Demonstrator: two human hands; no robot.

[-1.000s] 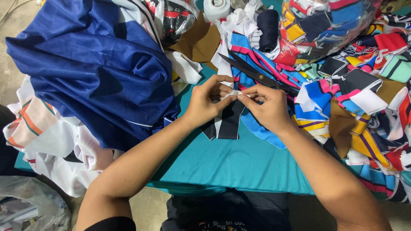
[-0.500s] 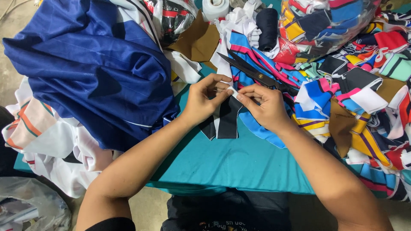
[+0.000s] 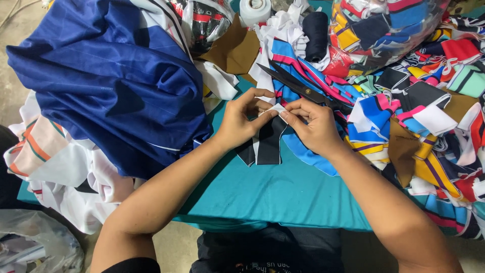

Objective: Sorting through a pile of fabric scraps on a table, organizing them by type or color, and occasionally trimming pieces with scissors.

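Observation:
My left hand [image 3: 241,121] and my right hand [image 3: 314,125] meet at the middle of a table covered in teal cloth [image 3: 283,194]. Both pinch the top edge of a small black and white fabric piece [image 3: 268,144], which hangs down from the fingertips onto the teal cloth. Black scissors [image 3: 298,86] lie just beyond the fingers, on striped scraps, blades pointing left.
A big blue garment [image 3: 106,86] is heaped at the left over white cloth [image 3: 65,167]. Several colourful striped scraps [image 3: 429,131] cover the right side. A clear bag of scraps [image 3: 389,25], a white tape roll [image 3: 255,9] and brown fabric [image 3: 235,50] lie at the back.
Both hands stay pinched on the black and white piece; the fingers have shifted slightly along its top edge. Nothing else moved.

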